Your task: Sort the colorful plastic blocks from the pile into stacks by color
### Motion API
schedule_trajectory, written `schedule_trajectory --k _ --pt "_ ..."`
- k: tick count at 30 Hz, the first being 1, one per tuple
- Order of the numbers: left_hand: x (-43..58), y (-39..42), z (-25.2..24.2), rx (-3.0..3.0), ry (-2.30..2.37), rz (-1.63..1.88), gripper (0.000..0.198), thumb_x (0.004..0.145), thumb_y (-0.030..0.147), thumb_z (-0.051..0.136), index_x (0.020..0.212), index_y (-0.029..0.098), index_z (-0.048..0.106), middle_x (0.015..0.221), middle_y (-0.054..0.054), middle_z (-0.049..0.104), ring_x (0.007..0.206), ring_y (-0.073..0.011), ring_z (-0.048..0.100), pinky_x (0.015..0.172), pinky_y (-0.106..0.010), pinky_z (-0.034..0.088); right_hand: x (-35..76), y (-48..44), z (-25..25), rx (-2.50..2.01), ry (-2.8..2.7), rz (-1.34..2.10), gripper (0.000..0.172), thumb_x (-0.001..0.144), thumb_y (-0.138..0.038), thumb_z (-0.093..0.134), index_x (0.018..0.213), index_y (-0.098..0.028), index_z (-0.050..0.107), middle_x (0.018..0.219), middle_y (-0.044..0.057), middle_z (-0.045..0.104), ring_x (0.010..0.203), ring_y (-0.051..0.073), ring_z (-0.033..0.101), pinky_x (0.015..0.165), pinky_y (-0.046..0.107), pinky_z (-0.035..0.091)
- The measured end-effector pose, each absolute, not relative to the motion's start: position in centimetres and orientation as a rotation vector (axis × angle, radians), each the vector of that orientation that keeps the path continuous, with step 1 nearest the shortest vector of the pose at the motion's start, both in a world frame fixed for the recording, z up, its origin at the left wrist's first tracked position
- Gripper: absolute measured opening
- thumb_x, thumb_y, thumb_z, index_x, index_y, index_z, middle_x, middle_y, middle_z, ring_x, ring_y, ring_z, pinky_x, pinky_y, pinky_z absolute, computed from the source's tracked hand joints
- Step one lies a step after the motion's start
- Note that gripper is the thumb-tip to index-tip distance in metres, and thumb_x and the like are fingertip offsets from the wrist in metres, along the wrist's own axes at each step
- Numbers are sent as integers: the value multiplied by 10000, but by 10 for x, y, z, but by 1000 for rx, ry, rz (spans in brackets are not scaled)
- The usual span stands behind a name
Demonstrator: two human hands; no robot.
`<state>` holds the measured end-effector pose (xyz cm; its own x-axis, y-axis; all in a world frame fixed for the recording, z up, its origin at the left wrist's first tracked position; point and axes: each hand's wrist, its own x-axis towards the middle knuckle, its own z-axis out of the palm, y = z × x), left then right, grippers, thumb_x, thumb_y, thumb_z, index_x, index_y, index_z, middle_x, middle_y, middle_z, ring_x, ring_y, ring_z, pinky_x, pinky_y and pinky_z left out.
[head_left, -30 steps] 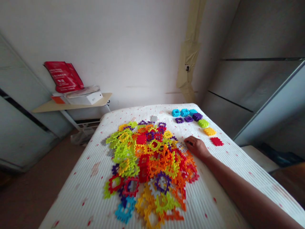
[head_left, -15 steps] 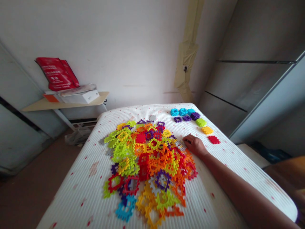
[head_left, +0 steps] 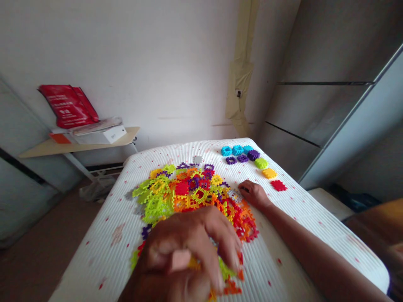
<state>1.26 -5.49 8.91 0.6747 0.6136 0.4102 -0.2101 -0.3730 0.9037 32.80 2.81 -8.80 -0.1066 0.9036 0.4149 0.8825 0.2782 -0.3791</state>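
Observation:
A heap of colourful interlocking plastic tiles (head_left: 192, 191) lies in the middle of a white mattress (head_left: 299, 205). My left hand (head_left: 185, 256) hovers large and close over the near end of the heap, fingers curled down onto the tiles; what they hold is hidden. My right hand (head_left: 253, 193) rests at the heap's right edge, fingers bent on a grey tile (head_left: 234, 194). Small sorted stacks sit at the far right: blue (head_left: 236, 149), purple (head_left: 242, 157), green (head_left: 261, 163), yellow (head_left: 270, 173) and red (head_left: 278, 185).
A low shelf (head_left: 78, 144) against the far wall carries a white box (head_left: 100, 135) and a red bag (head_left: 67, 105). A plastic bag (head_left: 96, 188) lies on the floor under it. Grey cabinet panels (head_left: 330, 109) stand to the right.
My left hand has come into view and dropped over the near part of the heap. My right hand stays at the heap's right edge. The camera has shifted slightly.

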Motion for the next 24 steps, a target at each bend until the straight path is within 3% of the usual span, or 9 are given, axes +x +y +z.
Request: schedule_trajectory --k 3,6,10,15,19,24 --pt "26 -10 69 1822 678 1038 146 806 327 555 785 224 656 860 -41 671 866 -197 604 819 -367 477 328 29 -88 -1590 -1989 55 216 827 -225 438 848 -189 649 840 60 659 761 166 611 695 263 469" --pt "45 24 33 1944 972 1017 241 839 266 473 1004 201 635 1048 -53 657 989 -186 579 906 -372 445 329 29 -88 -1580 -1991 67 226 829 -209 428 851 -181 651 847 64 661 765 167 616 696 262 471" --pt "67 37 -11 2409 913 782 381 842 154 399 1165 230 588 1252 -27 578 1201 -175 444 1059 -373 307 329 30 -88 -1587 -1985 64 218 809 -176 439 846 -193 653 851 55 664 768 160 617 700 254 470" --pt "72 34 -25 2632 1074 435 389 858 162 382 1173 275 581 1249 -5 588 1185 -194 458 1027 -410 309 329 29 -86 -1589 -1983 62 216 793 -148 445 834 -193 653 836 53 664 746 153 616 685 246 470" --pt "65 38 -20 2645 1208 354 399 838 126 397 1172 247 580 1170 -34 632 1106 -192 511 973 -365 339 329 29 -85 -1569 -1973 79 203 796 -151 458 822 -199 653 822 49 664 744 153 617 683 245 468" --pt "57 43 -17 2638 1266 324 350 818 95 407 1039 219 648 1016 -51 685 992 -195 568 892 -329 391 328 29 -84 -1563 -1971 85 196 805 -161 460 820 -194 653 823 50 663 752 154 617 682 243 465"
